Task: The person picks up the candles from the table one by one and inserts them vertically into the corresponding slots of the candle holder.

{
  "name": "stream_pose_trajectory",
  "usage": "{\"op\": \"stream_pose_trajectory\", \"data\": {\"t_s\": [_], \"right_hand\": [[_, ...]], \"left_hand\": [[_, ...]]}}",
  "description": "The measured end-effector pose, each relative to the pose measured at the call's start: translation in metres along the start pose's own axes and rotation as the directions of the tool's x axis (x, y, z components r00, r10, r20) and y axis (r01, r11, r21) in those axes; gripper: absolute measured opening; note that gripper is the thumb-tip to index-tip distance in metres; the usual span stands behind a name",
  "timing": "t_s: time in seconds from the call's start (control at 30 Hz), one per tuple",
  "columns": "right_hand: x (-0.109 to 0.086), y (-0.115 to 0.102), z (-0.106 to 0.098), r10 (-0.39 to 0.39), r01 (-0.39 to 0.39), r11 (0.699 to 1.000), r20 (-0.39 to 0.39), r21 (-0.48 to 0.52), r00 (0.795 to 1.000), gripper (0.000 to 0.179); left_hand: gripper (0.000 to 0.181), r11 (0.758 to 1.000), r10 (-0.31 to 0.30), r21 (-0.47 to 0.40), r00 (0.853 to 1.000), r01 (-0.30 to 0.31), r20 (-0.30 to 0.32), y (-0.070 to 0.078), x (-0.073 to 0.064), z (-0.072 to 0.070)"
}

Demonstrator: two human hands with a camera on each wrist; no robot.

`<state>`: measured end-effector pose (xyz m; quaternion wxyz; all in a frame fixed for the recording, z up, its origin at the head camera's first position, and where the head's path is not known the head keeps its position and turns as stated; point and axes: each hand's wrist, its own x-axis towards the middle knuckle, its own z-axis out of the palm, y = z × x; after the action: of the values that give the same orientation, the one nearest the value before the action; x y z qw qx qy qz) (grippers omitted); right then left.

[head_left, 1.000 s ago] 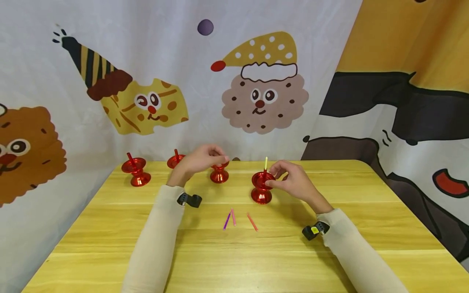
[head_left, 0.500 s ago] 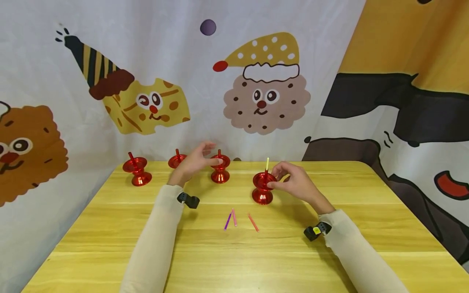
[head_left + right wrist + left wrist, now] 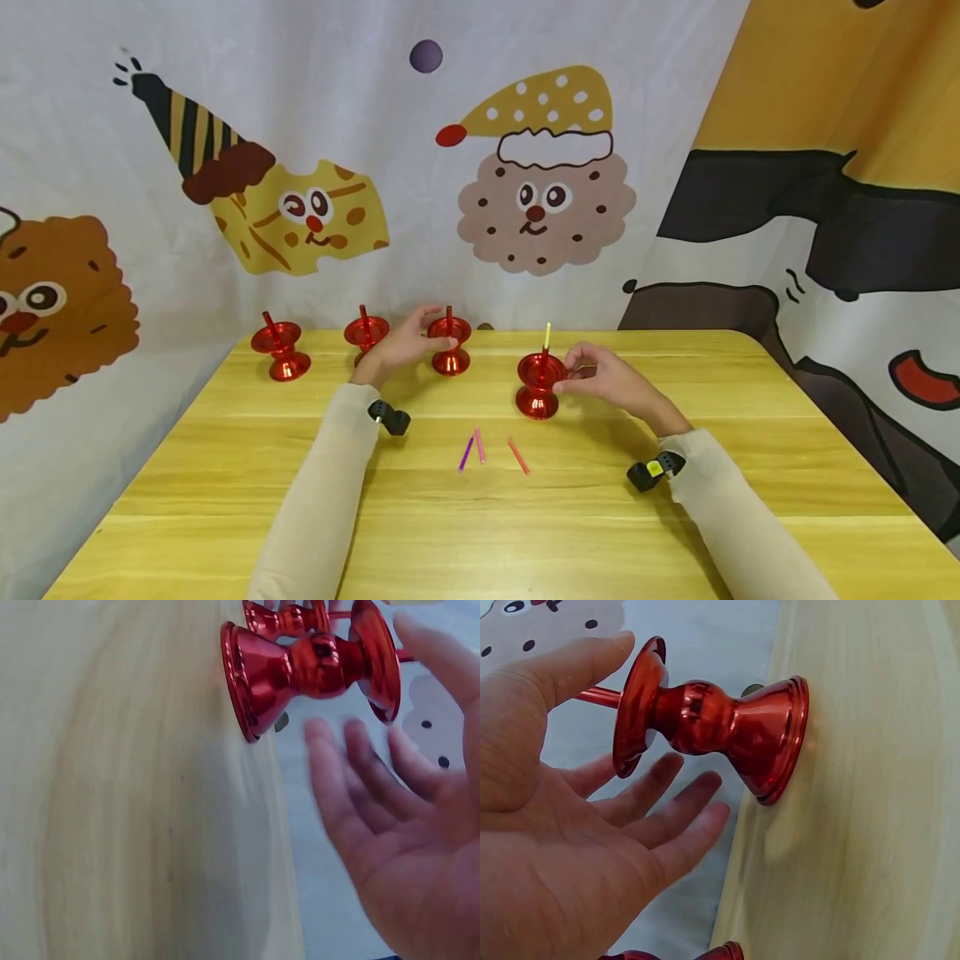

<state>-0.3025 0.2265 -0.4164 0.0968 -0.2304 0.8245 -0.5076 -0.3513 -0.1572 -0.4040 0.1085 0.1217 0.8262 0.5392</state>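
My left hand (image 3: 397, 346) is beside a shiny red candle holder (image 3: 451, 362), its thumb near the dish. The left wrist view shows the fingers spread loosely around that holder's dish (image 3: 634, 712), with a red stem rising from it. My right hand (image 3: 615, 385) is just right of another red candle holder (image 3: 537, 405), in which a thin yellow candle (image 3: 547, 335) stands upright. In the right wrist view the fingers (image 3: 375, 780) are loosely bent and apart from the holder's waist (image 3: 319, 666). Purple (image 3: 466, 455), pink (image 3: 480, 445) and orange (image 3: 518, 457) candles lie in front.
Two more red candle holders, one at the far left (image 3: 287, 367) and one partly behind my left hand (image 3: 366, 332), stand near the back of the wooden table (image 3: 480, 533). A cartoon-printed cloth (image 3: 420, 200) hangs right behind the table.
My left hand has come off the top of its holder's stem and opened, now lower beside the dish. My right hand has let go of its holder and drawn slightly right. The candles have not moved.
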Motion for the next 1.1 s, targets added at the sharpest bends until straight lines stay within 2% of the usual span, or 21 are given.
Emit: {"op": "stream_pose_trajectory", "data": {"t_s": [0.1,0.2,0.3,0.43,0.57,0.8,1.1], "right_hand": [[-0.003,0.003,-0.003,0.045,-0.042,0.999,0.145,-0.026,0.988,0.025],[-0.004,0.006,-0.004,0.063,-0.05,0.997,0.282,-0.053,0.957,0.026],[-0.004,0.005,-0.002,0.066,-0.049,0.997,0.365,-0.054,0.929,0.031],[-0.004,0.003,0.004,0.059,-0.057,0.998,0.432,-0.019,0.9,0.036],[-0.003,0.001,0.012,0.057,-0.068,0.998,0.466,0.006,0.883,0.035],[-0.002,-0.006,0.025,0.077,-0.083,0.997,0.457,-0.007,0.886,0.033],[-0.002,-0.019,0.043,0.101,-0.093,0.995,0.461,-0.04,0.882,0.029]], "left_hand": [[0.087,1.0,-0.015,-0.01,1.0,0.015,0.003,-0.001,0.0,0.0],[0.087,0.999,-0.021,-0.026,1.0,0.021,0.01,-0.003,0.0,0.0],[0.088,0.999,-0.024,-0.034,1.0,0.024,0.012,-0.004,0.001,0.001],[0.089,0.999,-0.032,-0.033,0.999,0.033,0.014,-0.006,0.001,0.001],[0.089,0.999,-0.032,-0.041,0.999,0.032,0.016,-0.007,0.002,0.003],[0.087,0.997,-0.008,-0.071,1.0,0.01,0.022,-0.01,0.002,0.006],[0.089,0.997,-0.027,-0.069,0.999,0.028,0.028,-0.008,0.002,0.006]]}}
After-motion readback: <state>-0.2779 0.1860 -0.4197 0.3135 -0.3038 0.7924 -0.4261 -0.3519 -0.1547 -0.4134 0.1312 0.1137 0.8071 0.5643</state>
